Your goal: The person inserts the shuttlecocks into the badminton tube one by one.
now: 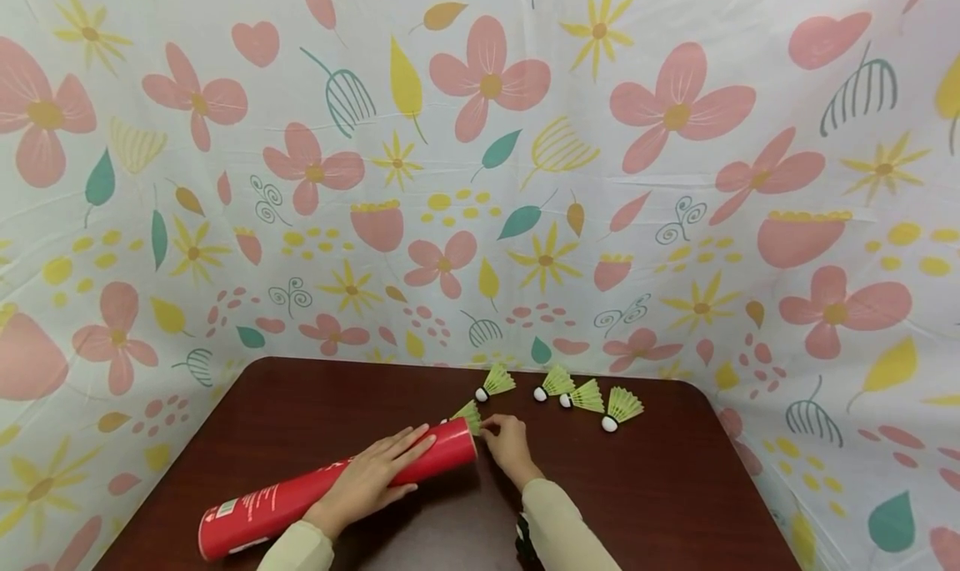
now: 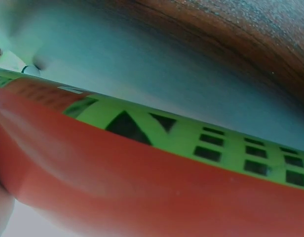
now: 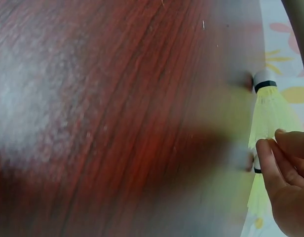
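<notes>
A red shuttlecock tube (image 1: pixel 281 500) lies slantwise on the table, its right end nearest the shuttlecocks. My left hand (image 1: pixel 375 475) holds it from above, fingers across the top and thumb on the near side. The left wrist view shows the tube (image 2: pixel 142 187) close up, with a green and black band. Behind its right end a yellow shuttlecock (image 1: pixel 468 414) is partly hidden. My right hand (image 1: pixel 512 448) pinches at that shuttlecock's skirt edge. In the right wrist view, thumb and fingertips of the right hand (image 3: pixel 290 173) meet at the skirt of a shuttlecock (image 3: pixel 270 108).
Several more shuttlecocks lie along the back of the dark wooden table (image 1: pixel 637 488): one (image 1: pixel 497 383) behind the right hand, and others farther right, the last being a shuttlecock (image 1: pixel 622 408) near the right side. A flower-patterned cloth (image 1: pixel 480 221) hangs behind the table.
</notes>
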The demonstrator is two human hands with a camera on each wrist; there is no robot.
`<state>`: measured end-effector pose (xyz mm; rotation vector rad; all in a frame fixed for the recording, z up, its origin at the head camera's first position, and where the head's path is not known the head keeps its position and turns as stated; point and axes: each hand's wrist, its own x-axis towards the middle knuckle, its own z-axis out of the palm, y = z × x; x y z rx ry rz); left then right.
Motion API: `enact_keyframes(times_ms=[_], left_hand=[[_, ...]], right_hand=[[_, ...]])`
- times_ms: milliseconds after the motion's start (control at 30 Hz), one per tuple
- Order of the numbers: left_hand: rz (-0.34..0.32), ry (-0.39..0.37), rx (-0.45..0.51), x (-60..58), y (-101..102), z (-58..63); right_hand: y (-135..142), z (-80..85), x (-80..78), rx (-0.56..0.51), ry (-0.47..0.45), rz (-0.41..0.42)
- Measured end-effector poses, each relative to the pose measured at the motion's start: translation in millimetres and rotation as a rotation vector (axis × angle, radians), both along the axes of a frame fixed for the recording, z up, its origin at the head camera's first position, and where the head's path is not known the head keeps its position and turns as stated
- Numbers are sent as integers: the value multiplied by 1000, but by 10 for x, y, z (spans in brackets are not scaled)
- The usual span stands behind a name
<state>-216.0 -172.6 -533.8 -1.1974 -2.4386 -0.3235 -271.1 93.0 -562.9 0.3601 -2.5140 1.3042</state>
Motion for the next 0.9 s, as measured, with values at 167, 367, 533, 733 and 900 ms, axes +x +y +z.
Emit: enact_keyframes(times_ms=[167, 367, 533, 733, 900], left_hand=[[0, 7, 5, -3, -1, 18], [-5, -10, 5, 10, -1, 10], [-9, -1, 9, 20, -4, 8], [-3, 4, 1, 26, -20, 5], [9, -4, -9, 48, -38, 9]], right_hand=[[47, 35, -9, -7, 10, 10], [125, 53, -10, -17, 13, 35], [208, 76, -5, -33, -19, 46], [266, 136, 31, -48, -58, 45], [304, 180, 73, -57, -66, 51]])
